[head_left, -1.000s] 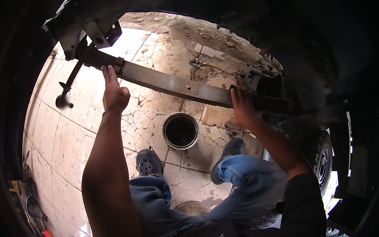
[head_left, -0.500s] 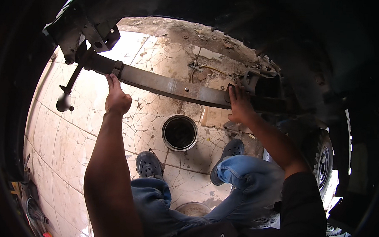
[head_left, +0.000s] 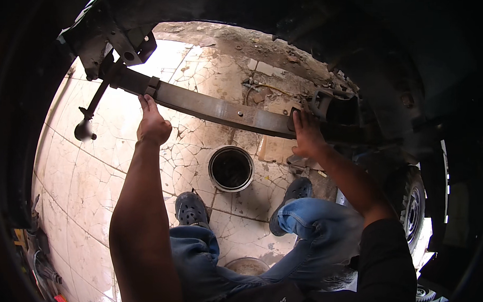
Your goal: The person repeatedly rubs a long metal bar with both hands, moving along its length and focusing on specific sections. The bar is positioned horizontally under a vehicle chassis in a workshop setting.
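Observation:
A long, curved metal leaf spring (head_left: 197, 106) slants across the view, its left end higher and its right end running into shadow. My left hand (head_left: 154, 126) touches its lower edge beside a metal clip (head_left: 152, 86), with two fingers stretched out and the others curled. Further right, my right hand (head_left: 308, 132) lies against the spring with its fingers extended over the face and the thumb below the edge. A dark pad or plate (head_left: 292, 119) sits by those fingertips, partly covered. Neither hand wraps around the spring.
A dark bracket (head_left: 126, 46) meets the spring's left end, with a rod and rounded end (head_left: 84, 131) hanging from it. Below the spring, an open round can (head_left: 231, 169) stands on cracked tiles between my feet. A wheel (head_left: 413, 208) is at right; tools (head_left: 43, 267) lie at lower left.

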Available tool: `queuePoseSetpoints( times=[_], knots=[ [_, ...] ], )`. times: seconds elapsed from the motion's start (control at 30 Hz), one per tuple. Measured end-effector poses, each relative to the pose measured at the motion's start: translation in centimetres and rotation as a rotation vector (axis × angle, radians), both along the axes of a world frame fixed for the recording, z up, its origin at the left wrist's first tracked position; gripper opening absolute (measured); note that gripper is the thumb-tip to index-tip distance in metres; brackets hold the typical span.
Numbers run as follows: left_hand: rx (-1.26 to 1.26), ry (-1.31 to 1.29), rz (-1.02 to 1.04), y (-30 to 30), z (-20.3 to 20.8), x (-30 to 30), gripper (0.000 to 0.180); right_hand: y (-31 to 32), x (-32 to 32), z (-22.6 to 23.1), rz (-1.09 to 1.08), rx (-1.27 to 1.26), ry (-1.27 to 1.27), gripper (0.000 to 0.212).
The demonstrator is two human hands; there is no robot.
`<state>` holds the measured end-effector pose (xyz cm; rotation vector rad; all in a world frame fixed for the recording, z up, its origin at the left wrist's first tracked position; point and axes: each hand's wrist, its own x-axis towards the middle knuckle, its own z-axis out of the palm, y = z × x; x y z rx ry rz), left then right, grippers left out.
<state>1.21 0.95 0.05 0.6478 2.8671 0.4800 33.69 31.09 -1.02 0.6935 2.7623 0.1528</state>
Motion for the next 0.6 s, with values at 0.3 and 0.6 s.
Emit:
queuePoseSetpoints(
  times=[0.3, 0.6],
  knots=[
    [-0.055, -0.005, 0.038, 1.2, 0.9, 0.7, 0.09, -0.8, 1.9, -0.3, 0.105, 0.04, 0.104, 0.111],
    [-0.001, 0.007, -0.058, -0.3, 0.4, 0.3, 0.093, -2.3, 2.1, -0.8, 0.114, 0.021, 0.127, 0.111]
  ],
)
